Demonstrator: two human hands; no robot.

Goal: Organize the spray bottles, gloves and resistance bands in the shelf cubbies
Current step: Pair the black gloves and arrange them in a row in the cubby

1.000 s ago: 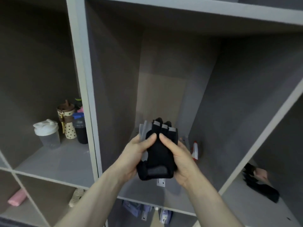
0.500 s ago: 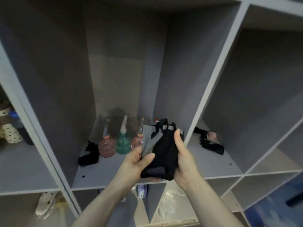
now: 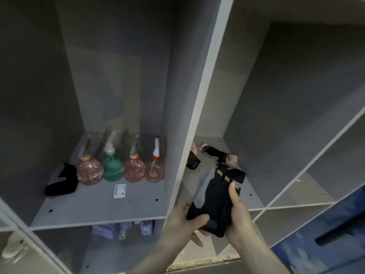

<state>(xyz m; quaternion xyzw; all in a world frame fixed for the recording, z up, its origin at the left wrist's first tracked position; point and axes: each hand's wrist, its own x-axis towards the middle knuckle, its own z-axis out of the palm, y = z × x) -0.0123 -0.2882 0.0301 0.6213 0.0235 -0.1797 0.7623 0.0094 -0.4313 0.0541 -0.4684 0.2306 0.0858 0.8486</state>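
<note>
Both my hands hold a black glove (image 3: 215,202) in front of the shelf (image 3: 199,107), at the mouth of the right cubby.

My left hand (image 3: 182,218) grips the glove's lower end, thumb curled over the front; my right hand (image 3: 238,212) clasps its right edge, thumb up along the fabric. The glove's grey-trimmed finger end points up toward the cubby. Inside that right cubby more black gloves (image 3: 212,153) lie on the floor, well behind the held one. In the left cubby four spray bottles stand in a row: pink bottle (image 3: 89,172), green bottle (image 3: 112,167), second pink bottle (image 3: 134,170), orange-tinted bottle (image 3: 155,169). Another black glove (image 3: 63,181) lies just left of them, and a white sticker (image 3: 119,191) in front.
</note>
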